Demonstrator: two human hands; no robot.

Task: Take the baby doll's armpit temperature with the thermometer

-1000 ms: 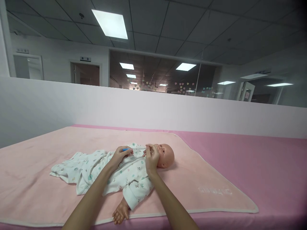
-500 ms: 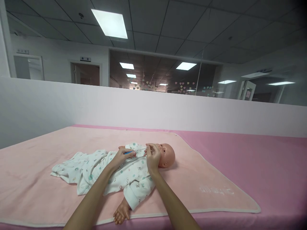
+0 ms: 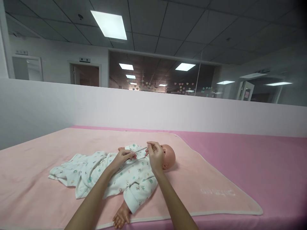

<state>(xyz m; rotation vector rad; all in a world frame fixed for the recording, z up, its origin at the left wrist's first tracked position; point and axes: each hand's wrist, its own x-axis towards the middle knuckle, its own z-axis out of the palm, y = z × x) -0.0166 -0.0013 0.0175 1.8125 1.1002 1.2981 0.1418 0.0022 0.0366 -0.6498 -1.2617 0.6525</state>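
Note:
A baby doll [image 3: 169,155] lies on its back on a pale pink blanket [image 3: 196,179], head to the right, dressed in a white printed romper [image 3: 124,177]. My left hand [image 3: 122,159] rests on the doll's chest, fingers pinched on the romper's front edge. My right hand [image 3: 155,155] is beside the doll's face, fingers pinched on the romper's collar. A thin edge of cloth stretches between the two hands. The doll's bare hand [image 3: 121,217] sticks out of the near sleeve.
The blanket lies on a deeper pink surface [image 3: 263,159] that runs to the right. A low white partition wall [image 3: 153,108] stands behind it, with glass and office rooms beyond.
The small blue thing seen in my left hand earlier no longer shows. My left hand has slid a little toward the collar; both hands stay pinched on the romper.

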